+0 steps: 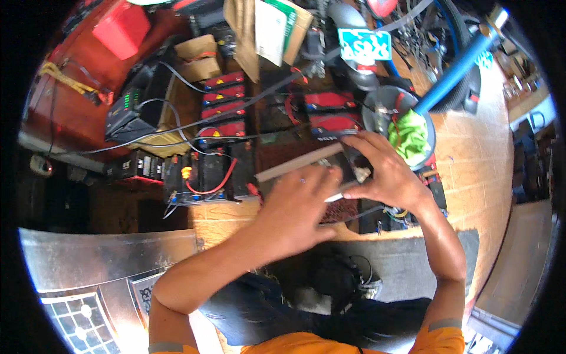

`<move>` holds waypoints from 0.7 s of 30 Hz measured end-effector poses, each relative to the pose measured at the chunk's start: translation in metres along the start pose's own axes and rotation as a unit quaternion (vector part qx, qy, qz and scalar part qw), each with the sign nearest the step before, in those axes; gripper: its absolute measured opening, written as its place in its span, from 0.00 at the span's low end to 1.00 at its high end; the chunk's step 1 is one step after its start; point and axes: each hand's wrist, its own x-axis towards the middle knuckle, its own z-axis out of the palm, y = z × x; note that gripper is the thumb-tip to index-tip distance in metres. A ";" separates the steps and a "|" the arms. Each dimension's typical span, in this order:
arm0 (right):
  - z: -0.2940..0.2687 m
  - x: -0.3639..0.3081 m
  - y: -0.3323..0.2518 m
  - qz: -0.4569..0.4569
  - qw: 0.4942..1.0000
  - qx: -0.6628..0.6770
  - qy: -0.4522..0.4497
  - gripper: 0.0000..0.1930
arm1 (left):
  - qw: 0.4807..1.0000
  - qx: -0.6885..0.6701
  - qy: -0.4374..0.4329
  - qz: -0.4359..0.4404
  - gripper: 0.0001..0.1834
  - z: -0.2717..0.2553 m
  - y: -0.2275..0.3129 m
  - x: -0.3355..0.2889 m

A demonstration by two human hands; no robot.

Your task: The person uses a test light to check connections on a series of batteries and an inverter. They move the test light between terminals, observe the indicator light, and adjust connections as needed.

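Observation:
A boxy dark thing with a pale edge (pixel 298 163) is in front of me, tilted; its kind I cannot make out. My right hand (pixel 389 171) grips its right end, fingers over the top and thumb below. Across its near face lies my left hand (pixel 298 203), smeared by motion, so whether its fingers grip is unclear. Under the boxy thing shows a dark reddish textured surface (pixel 341 211). Just beyond my right hand stands a grey bucket (pixel 430 138) with a bright green bag or cloth (pixel 410 135) inside.
Black batteries with red tops (pixel 223 112) stand in a row to the left, more (pixel 333 100) beyond my hands. Cables and a red wire (pixel 218 187) cross them. A black device with green lights (pixel 132 100) sits further left. A blue pipe (pixel 460 68) slants above the bucket.

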 end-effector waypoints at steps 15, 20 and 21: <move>0.011 -0.031 -0.003 -0.050 0.997 0.039 0.046 0.27 | 0.987 0.097 -0.039 -0.123 0.60 0.025 -0.021 0.028; 0.024 -0.076 -0.020 -0.040 0.991 0.026 -0.127 0.14 | 0.985 0.113 -0.041 -0.122 0.61 0.027 -0.019 0.032; 0.038 -0.087 -0.020 -0.021 0.979 0.012 -0.202 0.15 | 0.985 0.112 -0.042 -0.124 0.61 0.027 -0.018 0.034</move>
